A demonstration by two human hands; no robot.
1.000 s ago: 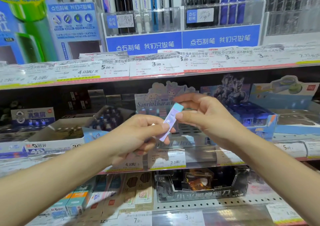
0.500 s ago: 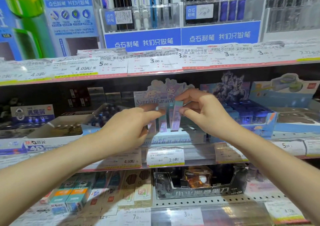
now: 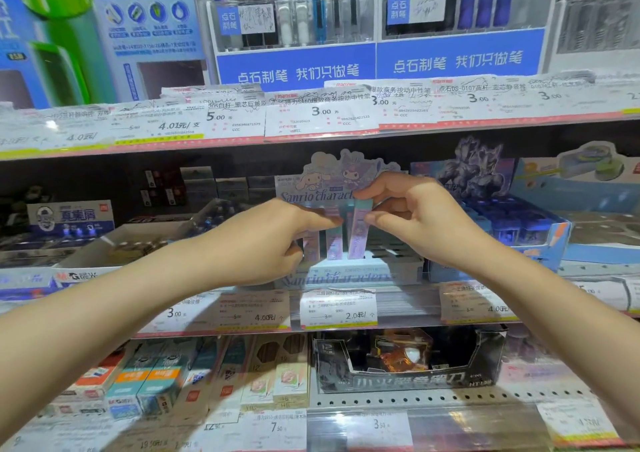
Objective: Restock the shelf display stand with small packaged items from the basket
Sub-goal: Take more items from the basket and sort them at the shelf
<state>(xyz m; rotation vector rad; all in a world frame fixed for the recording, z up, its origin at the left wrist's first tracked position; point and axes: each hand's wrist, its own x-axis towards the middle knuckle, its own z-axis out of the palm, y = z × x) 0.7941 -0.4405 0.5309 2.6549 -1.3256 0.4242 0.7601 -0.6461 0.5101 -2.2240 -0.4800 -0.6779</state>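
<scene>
Left hand [image 3: 263,244], fingers pinched on the top of a slim pastel packet [image 3: 333,235] now upright in the character display stand [image 3: 341,271]; right hand [image 3: 419,221], a second ago holding its packet [image 3: 358,233] clear, now lowering it alongside—slot nearly filled; basket unseen.

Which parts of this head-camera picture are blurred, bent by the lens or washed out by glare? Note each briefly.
Head view: the left edge is smeared, so the green poster is unreadable; the upper shelf rail bows from wide-angle distortion; glare whitens the clear price strip at left; the pastel packet in the right hand is soft, though the 2.0 price tag reads clearly.
</scene>
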